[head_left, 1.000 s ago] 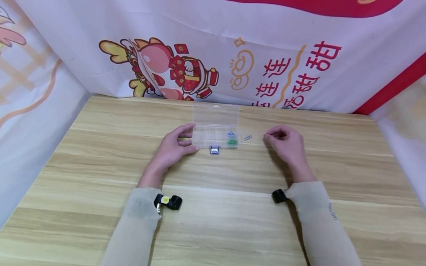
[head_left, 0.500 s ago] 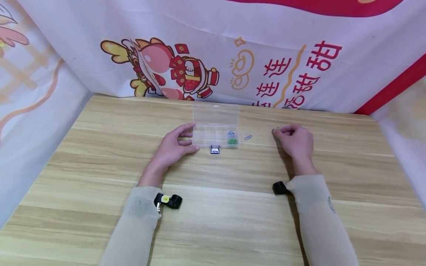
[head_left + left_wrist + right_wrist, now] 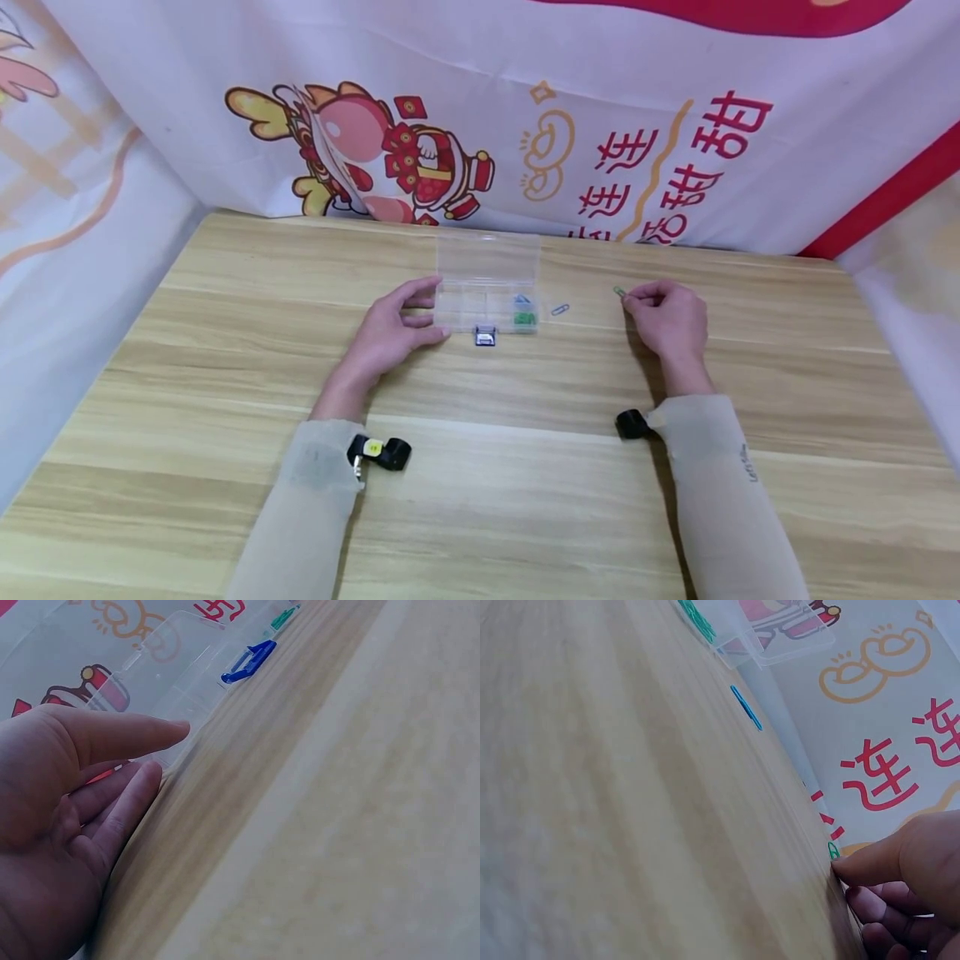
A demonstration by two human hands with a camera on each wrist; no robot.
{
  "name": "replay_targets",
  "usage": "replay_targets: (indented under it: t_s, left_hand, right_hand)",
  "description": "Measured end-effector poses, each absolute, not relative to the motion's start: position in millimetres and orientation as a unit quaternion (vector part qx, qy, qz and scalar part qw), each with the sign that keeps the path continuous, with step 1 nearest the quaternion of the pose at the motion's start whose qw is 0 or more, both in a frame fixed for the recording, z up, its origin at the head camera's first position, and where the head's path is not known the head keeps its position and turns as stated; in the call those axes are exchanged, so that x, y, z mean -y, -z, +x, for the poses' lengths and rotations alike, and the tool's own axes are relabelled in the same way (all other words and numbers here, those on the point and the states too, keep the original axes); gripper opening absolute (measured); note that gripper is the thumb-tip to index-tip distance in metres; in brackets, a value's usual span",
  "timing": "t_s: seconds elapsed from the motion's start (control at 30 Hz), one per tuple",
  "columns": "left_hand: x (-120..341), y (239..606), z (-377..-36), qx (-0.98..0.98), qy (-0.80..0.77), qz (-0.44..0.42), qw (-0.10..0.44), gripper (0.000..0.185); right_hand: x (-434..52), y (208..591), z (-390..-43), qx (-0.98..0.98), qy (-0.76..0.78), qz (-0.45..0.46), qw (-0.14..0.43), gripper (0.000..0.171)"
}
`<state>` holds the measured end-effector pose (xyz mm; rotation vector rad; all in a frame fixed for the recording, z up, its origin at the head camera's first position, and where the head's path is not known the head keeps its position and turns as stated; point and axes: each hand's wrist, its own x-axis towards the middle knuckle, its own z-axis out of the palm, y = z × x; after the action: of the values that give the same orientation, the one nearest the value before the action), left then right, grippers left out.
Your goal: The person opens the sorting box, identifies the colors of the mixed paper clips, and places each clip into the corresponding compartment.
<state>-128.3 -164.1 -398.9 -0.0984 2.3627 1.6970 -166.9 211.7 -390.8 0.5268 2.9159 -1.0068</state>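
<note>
A clear plastic compartment box (image 3: 472, 308) lies on the table with its lid (image 3: 487, 257) raised at the back. My left hand (image 3: 390, 333) holds its left end, the thumb at the front corner and a finger at the back corner. Green paper clips (image 3: 524, 318) fill the front right compartment; blue paper clips (image 3: 522, 300) lie in the one behind. To the right of the box a single blue paper clip (image 3: 560, 309) rests on the wood. Farther right, my right hand (image 3: 667, 321) pinches a green paper clip (image 3: 834, 850) between thumb and finger, its end sticking out.
A blue latch (image 3: 485, 336) juts out from the box's front. The wooden table (image 3: 495, 500) reaches back to a printed cloth (image 3: 637, 100) hanging close behind the lid. Black wrist cameras sit on both sleeves.
My right hand has shifted right and slightly back from its spot near the loose blue clip. A green paper clip now shows at its fingertips. The left hand stays at the box.
</note>
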Motion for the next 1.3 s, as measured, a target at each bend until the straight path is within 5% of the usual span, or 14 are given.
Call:
replay_targets:
  t_s: [0.9,1.3]
  left_hand:
    - [164,401,-127,-0.805,-0.582,-0.031,0.115,0.08]
    - [165,401,-128,-0.803,-0.584,-0.03,0.114,0.081]
  right_hand:
    - [-216,398,-164,-0.888,0.436,0.144,-0.019,0.027]
    - [-207,377,-159,-0.901,0.423,0.089,0.037,0.024]
